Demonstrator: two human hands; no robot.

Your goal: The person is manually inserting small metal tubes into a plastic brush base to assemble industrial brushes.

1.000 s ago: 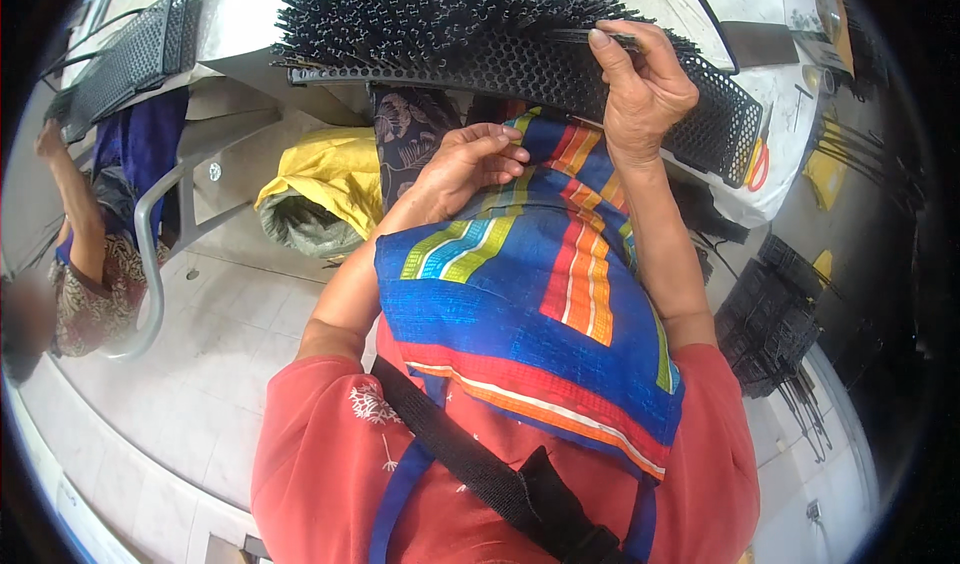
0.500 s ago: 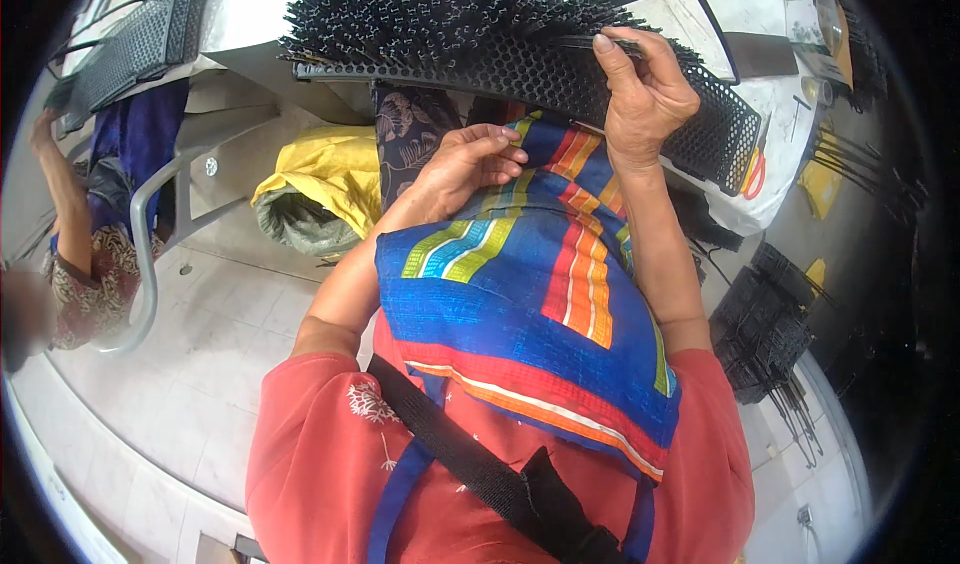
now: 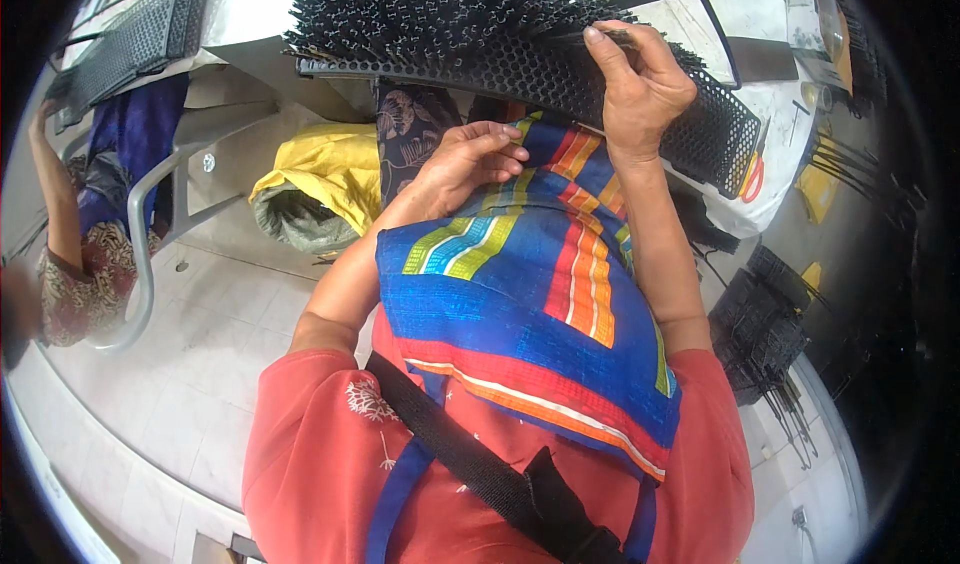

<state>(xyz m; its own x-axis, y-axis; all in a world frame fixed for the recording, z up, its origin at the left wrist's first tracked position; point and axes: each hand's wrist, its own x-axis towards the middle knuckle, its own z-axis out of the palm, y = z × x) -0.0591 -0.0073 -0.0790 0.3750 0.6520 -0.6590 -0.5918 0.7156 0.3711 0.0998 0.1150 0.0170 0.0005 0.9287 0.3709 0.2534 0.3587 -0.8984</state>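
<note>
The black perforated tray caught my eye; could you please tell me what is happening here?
The person's right hand is raised at the black tray, by its bristly mass of pieces; whether the hand pinches one is unclear. The left hand is loosely curled over the colourful apron. At left, a co-worker's arm is by a similar tray.

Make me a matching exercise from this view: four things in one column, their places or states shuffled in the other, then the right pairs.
Things
1. Left hand
2. Right hand
3. Yellow sack
4. Red loop handle

Places or states
A. Beside the right-hand end of the black perforated tray
B. Mouth open, showing a grey-green inside
C. Half curled, over the striped blue apron
D. Raised at the tray, thumb pointing up

Pairs: 1-C, 2-D, 3-B, 4-A
</note>
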